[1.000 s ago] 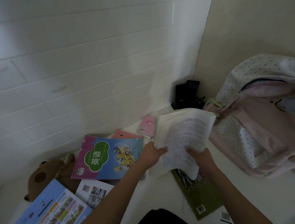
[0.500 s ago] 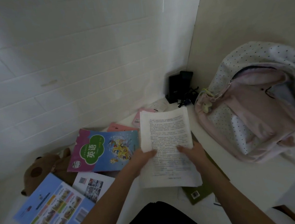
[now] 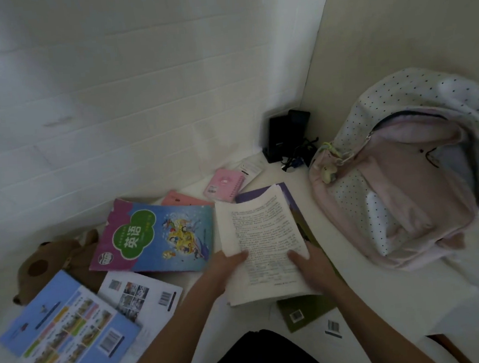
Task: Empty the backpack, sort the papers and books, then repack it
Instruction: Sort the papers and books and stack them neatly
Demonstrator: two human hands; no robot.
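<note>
Head view showed both hands clamped on a stack of printed papers [image 3: 261, 242]: left hand [image 3: 227, 265] gripping its left edge with the thumb on top, right hand [image 3: 310, 261] holding the lower right corner. Stack was held low over a green-covered book [image 3: 306, 310] on the white table [image 3: 385, 298], between the English textbook [image 3: 154, 236] and the backpack [image 3: 404, 174].

Risk, as judged: sheets looked loose and fanned at the top edge; a slack grip could let them slide apart and mix with the books lying around. Stack could also bury the green book beneath.

Backpack stood at the right, well apart from the hands, mouth unzipped and gaping. Interior was dim; pale lining showed, contents could not be told. Judged mostly emptied.
</note>
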